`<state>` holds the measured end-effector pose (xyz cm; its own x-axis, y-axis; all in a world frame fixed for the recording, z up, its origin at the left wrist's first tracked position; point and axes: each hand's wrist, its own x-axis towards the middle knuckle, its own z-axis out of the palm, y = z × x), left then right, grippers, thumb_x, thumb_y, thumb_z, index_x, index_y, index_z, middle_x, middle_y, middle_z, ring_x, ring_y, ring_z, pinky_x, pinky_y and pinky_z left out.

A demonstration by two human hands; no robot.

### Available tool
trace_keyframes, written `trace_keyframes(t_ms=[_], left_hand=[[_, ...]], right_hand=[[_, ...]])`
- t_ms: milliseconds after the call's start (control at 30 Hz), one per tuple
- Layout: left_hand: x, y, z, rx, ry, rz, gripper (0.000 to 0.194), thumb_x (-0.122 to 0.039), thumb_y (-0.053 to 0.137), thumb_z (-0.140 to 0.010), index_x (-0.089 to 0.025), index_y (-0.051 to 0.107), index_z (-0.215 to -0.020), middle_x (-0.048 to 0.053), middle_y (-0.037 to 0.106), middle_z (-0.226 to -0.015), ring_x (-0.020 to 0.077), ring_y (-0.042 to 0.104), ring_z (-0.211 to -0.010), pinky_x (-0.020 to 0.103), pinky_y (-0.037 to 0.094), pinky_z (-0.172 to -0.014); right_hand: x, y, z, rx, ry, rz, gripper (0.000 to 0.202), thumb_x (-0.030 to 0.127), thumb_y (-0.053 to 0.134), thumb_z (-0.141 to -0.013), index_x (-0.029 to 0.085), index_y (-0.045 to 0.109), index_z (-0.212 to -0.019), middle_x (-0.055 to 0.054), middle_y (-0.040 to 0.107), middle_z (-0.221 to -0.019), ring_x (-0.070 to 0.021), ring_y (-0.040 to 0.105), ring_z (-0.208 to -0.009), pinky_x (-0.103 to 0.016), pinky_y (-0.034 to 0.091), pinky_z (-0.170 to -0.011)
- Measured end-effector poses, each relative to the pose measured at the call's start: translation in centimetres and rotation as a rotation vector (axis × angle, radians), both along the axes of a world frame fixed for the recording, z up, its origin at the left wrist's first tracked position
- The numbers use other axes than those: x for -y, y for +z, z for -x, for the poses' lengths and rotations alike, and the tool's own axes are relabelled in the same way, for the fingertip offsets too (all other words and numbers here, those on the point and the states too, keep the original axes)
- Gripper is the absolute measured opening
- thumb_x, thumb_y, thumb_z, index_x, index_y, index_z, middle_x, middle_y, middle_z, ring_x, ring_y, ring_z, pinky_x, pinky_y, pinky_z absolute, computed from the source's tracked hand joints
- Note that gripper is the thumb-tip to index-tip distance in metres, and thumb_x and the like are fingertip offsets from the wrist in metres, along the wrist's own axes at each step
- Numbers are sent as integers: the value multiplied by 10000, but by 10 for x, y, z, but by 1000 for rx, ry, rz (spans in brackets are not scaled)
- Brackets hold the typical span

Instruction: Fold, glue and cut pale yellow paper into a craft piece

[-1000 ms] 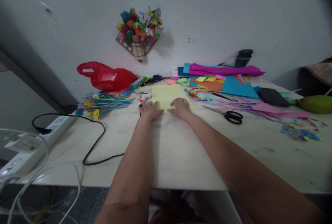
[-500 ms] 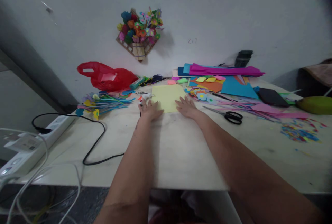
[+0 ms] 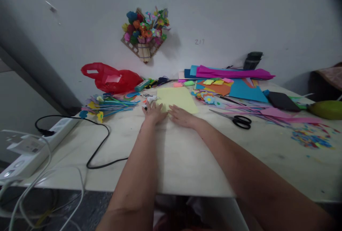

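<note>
A sheet of pale yellow paper point(image 3: 176, 97) lies flat on the table in front of me. My left hand point(image 3: 154, 113) rests at its near left corner, fingers spread, with the thumb along the edge. Pressed against the near edge, my right hand point(image 3: 181, 116) lies flat with its fingers stretched out toward the left thumb. Neither hand grips anything. Just beyond the left fingers sits a small white object point(image 3: 151, 98), partly hidden. Black-handled scissors point(image 3: 241, 121) lie to the right of my right hand.
Paper flowers on stems point(image 3: 107, 104) and a red plastic bag point(image 3: 112, 78) are on the left. Coloured sheets point(image 3: 247, 91), paper strips and scraps point(image 3: 311, 137) spread along the right. A black cable point(image 3: 103, 145) curves beside a white power strip point(image 3: 60, 129).
My right hand has slid left along the paper's near edge, uncovering its near right corner. The left hand has stayed in place at the left corner.
</note>
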<state>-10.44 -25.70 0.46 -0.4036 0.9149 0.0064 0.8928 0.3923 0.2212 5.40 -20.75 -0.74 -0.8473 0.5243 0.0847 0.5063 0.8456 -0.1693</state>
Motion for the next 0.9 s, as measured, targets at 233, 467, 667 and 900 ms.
trace_keyframes(t_ms=[233,467,667,900], left_hand=[[12,19,15,-35,53,-213,276,-413,481,-785,-278,643,-963,-10,275,-1448,329,-28,-1354,592,31,-1040],[23,26,13,54,-59,-118,218,-441,604,-700,-250,657,-791,-23,338,-1419,312,14,-1356,571,44,-1037],[23,20,15,45,-58,-59,188,-402,626,-678,-266,653,-805,-55,264,-1451,287,32,-1360,536,65,-1050],[19,9,20,73,-67,-72,177,-402,597,-692,-267,642,-797,-72,273,-1445,273,32,-1363,539,56,-1054]], right_hand=[[8,1,0,92,14,48,548,411,323,-897,183,294,-1394,-48,179,-1471,-217,105,-1356,-370,125,-1090],[5,-1,1,137,41,9,571,452,251,-903,197,236,-1414,-47,143,-1481,-220,85,-1359,-390,124,-1084],[4,-1,0,162,57,-5,612,490,204,-895,183,197,-1425,-51,120,-1486,-227,73,-1359,-392,112,-1087],[3,-1,1,171,57,-4,614,501,204,-891,200,193,-1426,-44,115,-1488,-226,68,-1360,-394,113,-1086]])
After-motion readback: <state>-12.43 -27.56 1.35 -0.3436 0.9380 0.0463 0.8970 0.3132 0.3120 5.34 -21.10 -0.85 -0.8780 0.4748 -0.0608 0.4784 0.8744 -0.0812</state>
